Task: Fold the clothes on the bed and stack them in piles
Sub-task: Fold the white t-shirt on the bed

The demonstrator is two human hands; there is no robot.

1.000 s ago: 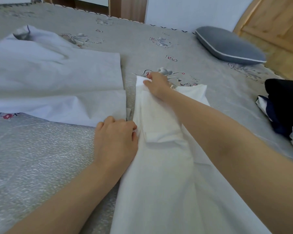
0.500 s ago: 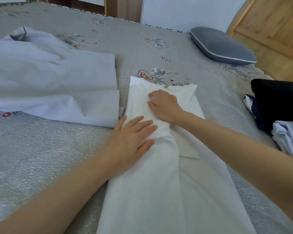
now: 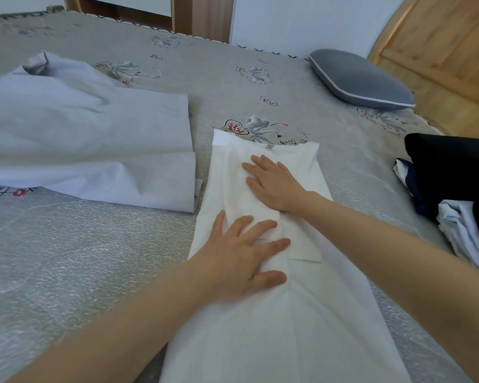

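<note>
A white garment [image 3: 302,322] lies lengthwise on the grey patterned bed [image 3: 80,266], folded into a narrow strip that runs from the near edge toward the middle. My left hand [image 3: 241,258] rests flat on its left fold with the fingers spread. My right hand [image 3: 274,183] lies flat farther up the strip, fingers straight and pointing left. A second pale garment [image 3: 80,139] is spread out on the bed to the left, its hem close beside the strip.
A grey pillow [image 3: 360,81] sits at the far right of the bed. A heap of dark and light clothes [image 3: 459,189] lies at the right edge. A wooden headboard [image 3: 440,51] stands behind it, and wooden furniture [image 3: 199,15] beyond the bed.
My right hand has slid back from the strip's far end to its upper middle. My left hand opened from a curled grip at the left edge and now lies flat on the fold.
</note>
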